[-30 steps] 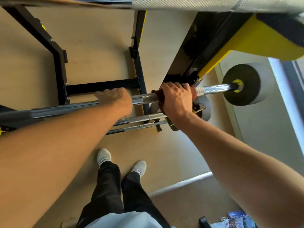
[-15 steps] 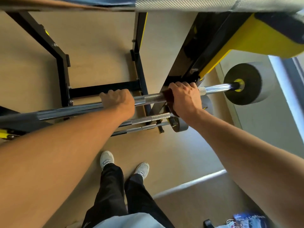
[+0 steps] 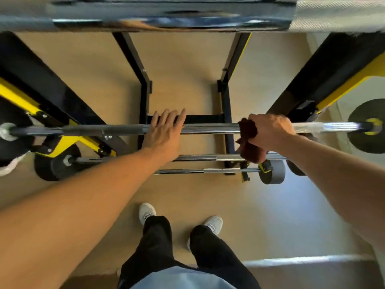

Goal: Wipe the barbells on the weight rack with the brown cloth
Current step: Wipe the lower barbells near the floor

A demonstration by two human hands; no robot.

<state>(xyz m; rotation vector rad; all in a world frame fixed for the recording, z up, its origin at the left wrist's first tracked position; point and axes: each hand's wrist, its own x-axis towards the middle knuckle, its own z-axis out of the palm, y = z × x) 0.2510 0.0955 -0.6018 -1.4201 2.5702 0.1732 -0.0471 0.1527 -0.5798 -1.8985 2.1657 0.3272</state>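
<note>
The left hand (image 3: 166, 130) is seen opened out, fingers straight and laid across the upper barbell (image 3: 208, 129) on the weight rack (image 3: 143, 97); half a second earlier the same bar was clasped in a closed fist. The right hand (image 3: 268, 130) has been kept curled round the bar with the brown cloth (image 3: 249, 140) wrapped under the palm, a loose end hanging toward the bars below. Cloth and hand have been drawn back from the bar's right end, near the black-and-yellow plate (image 3: 368, 130), toward the middle, and the view has been swung to take in both ends of the bar. The release of the left hand is judged to clear the way for the cloth to be run on leftward along the shaft. Two lower barbells (image 3: 208, 163) are shown racked beneath, apparently not yet being wiped. White shoes (image 3: 146, 212) are visible on the floor (image 3: 187, 69) below.
</note>
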